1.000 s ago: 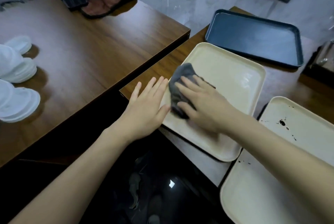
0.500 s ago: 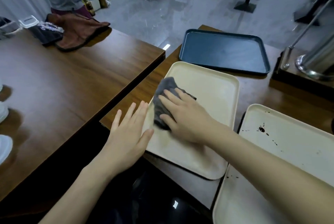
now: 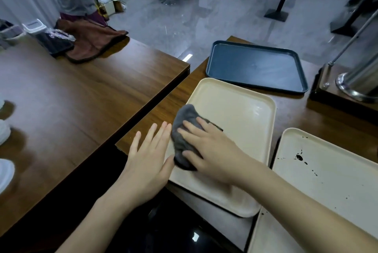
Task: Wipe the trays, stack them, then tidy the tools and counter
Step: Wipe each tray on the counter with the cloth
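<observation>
Wooden counter (image 3: 169, 99), grey-floored room behind. Plain cream tray (image 3: 241, 113), rectangular with rounded corners and raised rim, lies flat at counter's near left, long axis running near to far. Crumpled grey cloth (image 3: 184, 122) sits on its left part. Right hand (image 3: 212, 150) presses cloth, fingers spread, nearly straight. Left hand (image 3: 149, 154) flat at tray's left rim, fingers straight, slightly apart. Dark blue tray (image 3: 255, 66) just beyond far edge. Black-spattered cream tray (image 3: 327, 171) close on right. Bare wood strip left of tray, then brown table (image 3: 81, 93).
</observation>
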